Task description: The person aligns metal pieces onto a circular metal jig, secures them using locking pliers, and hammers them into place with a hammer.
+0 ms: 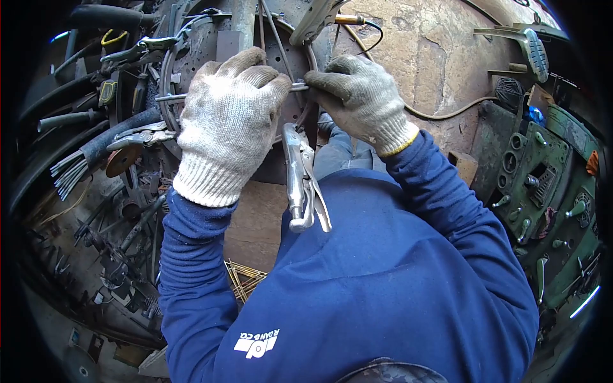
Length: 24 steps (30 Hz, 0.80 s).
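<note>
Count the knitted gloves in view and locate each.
2: one covers the left hand, the other the right hand, both at the metal rod. Others may be hidden.

Workshop, metalworking type — green machine [536, 191] with levers and knobs, right side; pliers [143, 47], left side; thin metal rods [66, 173], bundled; brown disc [123, 161]; brass-coloured rods [244, 281], loose — all over a stained, cracked floor [440, 45].

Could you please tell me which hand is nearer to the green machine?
Right. The right hand is to the left of the green machine in the picture and higher; the left hand is farther left, beyond the right one.
</note>
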{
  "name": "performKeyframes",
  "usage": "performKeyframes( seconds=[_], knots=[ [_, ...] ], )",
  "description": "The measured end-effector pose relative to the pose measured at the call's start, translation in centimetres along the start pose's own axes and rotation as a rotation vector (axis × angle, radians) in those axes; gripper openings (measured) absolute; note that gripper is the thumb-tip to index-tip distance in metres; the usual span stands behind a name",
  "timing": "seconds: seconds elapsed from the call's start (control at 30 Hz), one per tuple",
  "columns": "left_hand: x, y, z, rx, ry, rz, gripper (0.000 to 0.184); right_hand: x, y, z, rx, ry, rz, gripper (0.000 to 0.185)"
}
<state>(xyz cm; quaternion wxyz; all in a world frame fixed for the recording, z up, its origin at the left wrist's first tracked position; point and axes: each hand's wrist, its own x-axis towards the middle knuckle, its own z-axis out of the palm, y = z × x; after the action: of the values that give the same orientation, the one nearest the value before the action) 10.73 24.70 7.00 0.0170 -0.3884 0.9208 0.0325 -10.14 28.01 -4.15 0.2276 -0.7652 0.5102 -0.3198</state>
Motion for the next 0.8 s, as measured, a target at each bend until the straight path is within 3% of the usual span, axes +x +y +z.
performKeyframes(
  seconds=[0.63, 0.73, 0.8],
  knots=[
    [-0.4, -0.6, 0.0, -0.019, -0.041, -0.003, 0.034, 0.0, 0.3, 0.6, -0.055, 0.002, -0.054, 0.020],
    [-0.3, -0.7, -0.5, -0.040, -0.084, 0.031, 0.032, 0.1, 0.3, 0.6, -0.035, 0.026, -0.094, 0.029],
    [-0.1, -0.6, -1.0, -0.047, -0.107, 0.040, 0.031, -0.1, 0.3, 0.6, -0.075, -0.017, -0.049, 0.019]
  ],
)
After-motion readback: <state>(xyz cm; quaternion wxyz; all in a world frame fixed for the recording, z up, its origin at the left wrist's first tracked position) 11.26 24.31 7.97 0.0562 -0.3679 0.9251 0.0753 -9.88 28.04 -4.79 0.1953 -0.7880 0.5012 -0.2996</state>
